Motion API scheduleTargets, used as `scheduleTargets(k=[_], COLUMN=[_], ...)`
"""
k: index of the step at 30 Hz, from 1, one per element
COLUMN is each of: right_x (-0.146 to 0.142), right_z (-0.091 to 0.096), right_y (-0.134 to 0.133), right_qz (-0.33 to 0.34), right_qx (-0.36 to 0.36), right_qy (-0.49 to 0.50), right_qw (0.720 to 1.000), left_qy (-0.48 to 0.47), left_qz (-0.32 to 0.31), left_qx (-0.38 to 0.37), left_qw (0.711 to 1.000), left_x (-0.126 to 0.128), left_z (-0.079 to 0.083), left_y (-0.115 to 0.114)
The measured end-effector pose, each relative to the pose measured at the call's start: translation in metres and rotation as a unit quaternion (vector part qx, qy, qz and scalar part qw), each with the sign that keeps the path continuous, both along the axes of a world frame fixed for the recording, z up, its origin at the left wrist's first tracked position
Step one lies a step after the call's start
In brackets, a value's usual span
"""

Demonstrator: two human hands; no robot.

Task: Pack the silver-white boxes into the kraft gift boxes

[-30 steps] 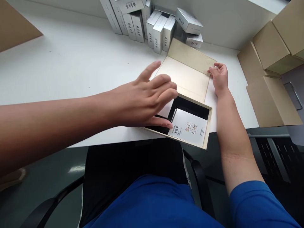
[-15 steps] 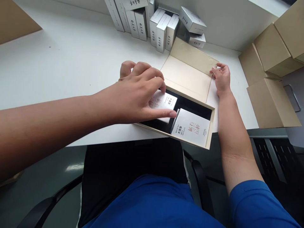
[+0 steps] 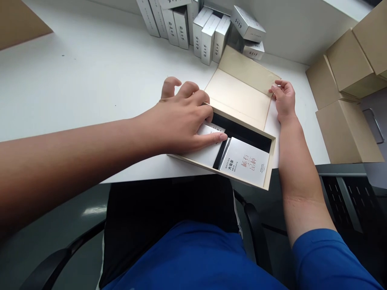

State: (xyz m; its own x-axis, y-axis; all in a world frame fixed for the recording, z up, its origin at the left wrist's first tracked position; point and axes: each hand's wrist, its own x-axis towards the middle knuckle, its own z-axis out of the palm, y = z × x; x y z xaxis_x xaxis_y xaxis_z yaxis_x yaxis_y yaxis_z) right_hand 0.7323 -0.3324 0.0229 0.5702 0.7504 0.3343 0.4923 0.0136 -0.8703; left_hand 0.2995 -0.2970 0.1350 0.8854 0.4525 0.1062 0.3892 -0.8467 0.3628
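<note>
My left hand (image 3: 187, 119) is over the left half of an open cream gift box (image 3: 271, 161) with a black inside. Its fingers curl over a white tea box (image 3: 205, 155), with the thumb along that box's right side; the hand hides much of it. A second white tea box (image 3: 244, 162), printed with dark and red characters, lies flat in the right half. The gift box's hinged lid (image 3: 243, 94) is folded back on the table. My right hand (image 3: 285, 100) pinches the right edge of the lid's end flap.
Several slim white boxes (image 3: 208, 40) stand in a row against the back wall, with two stacked askew (image 3: 248, 26) at their right. Brown cartons (image 3: 347, 129) pile up at the right. Another brown carton (image 3: 21, 24) shows at the far left. The gift box overhangs the white table's front edge (image 3: 145, 177).
My left hand has moved slightly right, and the tea box under it has shifted toward me and lies flatter in the left half. My right hand stays at the lid.
</note>
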Motion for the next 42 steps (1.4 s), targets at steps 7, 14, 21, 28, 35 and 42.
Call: scheduleTargets(k=[7,14,21,28,35,42], right_x=[-0.001,-0.004,0.009,0.013,-0.003,-0.013], right_z=[0.002,0.001,-0.004,-0.010,0.000,0.007], right_y=[0.000,0.000,-0.004,0.005,0.003,-0.001], right_qz=[-0.001,0.019,-0.079,-0.093,-0.020,-0.015], right_qx=[-0.004,-0.015,-0.030,-0.018,0.015,0.044], right_qy=[0.006,-0.027,-0.082,-0.003,0.033,-0.004], right_qw=[1.000,0.999,0.993,0.995,0.999,0.999], left_qy=[-0.024,0.000,0.036,0.041,0.058,0.036], left_qz=[-0.047,-0.163,-0.128,-0.080,-0.048,0.007], left_qx=[0.005,0.044,0.025,0.012,-0.008,-0.018], left_qw=[0.999,0.986,0.991,0.996,0.997,0.999], left_x=[0.002,0.007,0.016,0.018,0.020,0.021], left_z=[0.002,0.000,-0.003,-0.003,-0.002,-0.008], left_y=[0.002,-0.003,-0.001,-0.009,-0.016,-0.021])
